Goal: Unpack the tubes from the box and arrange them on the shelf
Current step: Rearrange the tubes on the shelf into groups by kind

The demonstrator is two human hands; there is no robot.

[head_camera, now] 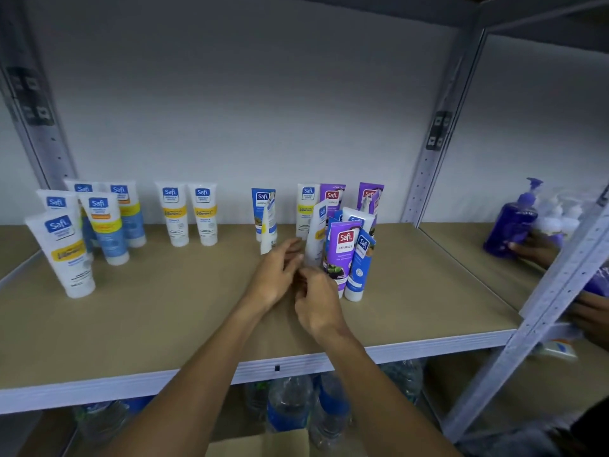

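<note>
Grip hidden: I cannot tell what left hand (280,275), right hand (318,303) hold; nudging crowded tube cluster (344,255) just right risks toppling on shelf (131,324).

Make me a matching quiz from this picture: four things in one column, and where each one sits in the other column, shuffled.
Things
1. front purple tube
2. pump bottle
3. water bottles
4. two white tubes side by side

Places
A. back of the shelf, left of both hands
B. under the shelf
C. next bay, far right
D. just beside the right hand

Pairs: 1-D, 2-C, 3-B, 4-A
</note>
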